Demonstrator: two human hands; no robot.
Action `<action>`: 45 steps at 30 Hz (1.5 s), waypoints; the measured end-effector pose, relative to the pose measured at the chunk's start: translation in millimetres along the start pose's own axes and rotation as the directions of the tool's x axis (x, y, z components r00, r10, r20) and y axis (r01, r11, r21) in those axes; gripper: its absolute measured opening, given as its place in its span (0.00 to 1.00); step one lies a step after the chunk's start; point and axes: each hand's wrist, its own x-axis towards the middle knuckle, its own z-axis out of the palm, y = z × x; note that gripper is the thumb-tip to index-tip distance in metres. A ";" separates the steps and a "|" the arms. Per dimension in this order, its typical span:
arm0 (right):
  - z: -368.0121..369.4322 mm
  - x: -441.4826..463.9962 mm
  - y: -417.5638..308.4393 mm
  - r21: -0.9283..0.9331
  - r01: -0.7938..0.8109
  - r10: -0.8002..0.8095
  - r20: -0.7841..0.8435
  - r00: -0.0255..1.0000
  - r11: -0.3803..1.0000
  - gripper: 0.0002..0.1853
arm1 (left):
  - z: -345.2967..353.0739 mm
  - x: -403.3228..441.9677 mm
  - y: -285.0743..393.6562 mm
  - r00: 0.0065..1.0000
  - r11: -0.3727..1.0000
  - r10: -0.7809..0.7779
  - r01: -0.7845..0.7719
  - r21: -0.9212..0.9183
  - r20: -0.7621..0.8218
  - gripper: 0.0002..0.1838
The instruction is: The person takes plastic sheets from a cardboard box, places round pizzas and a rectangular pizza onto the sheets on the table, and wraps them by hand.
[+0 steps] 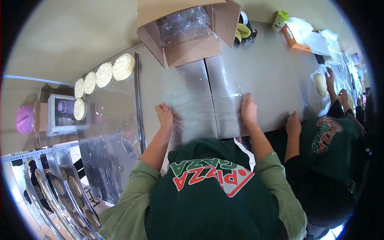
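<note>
A clear plastic sheet (196, 108) is stretched between my two hands, low over the metal table. My left hand (165, 115) has its fingers closed on the left end, where the plastic bunches up. The right end is pinched in my right hand (249, 109). Because the plastic is so transparent, I cannot tell whether it is a single sheet or a bag. Just beyond it stands an open cardboard box (192, 52) with crumpled clear plastic (184, 26) inside.
Several round pizza bases with pale topping (124, 67) line the table's far left. A rack (60, 180) holds more rounds at lower left. To my right a co-worker's hand (294, 125) rests near the edge; beyond are a wrapped round (321, 84), orange tray (296, 40) and green-lidded cup (280, 21).
</note>
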 end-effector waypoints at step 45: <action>26.3 11.7 -7.7 -0.423 0.501 -0.293 0.467 0.835 0.755 0.37 | -459.5 311.5 64.9 0.767 0.311 -0.393 -0.409 -0.858 -0.508 0.48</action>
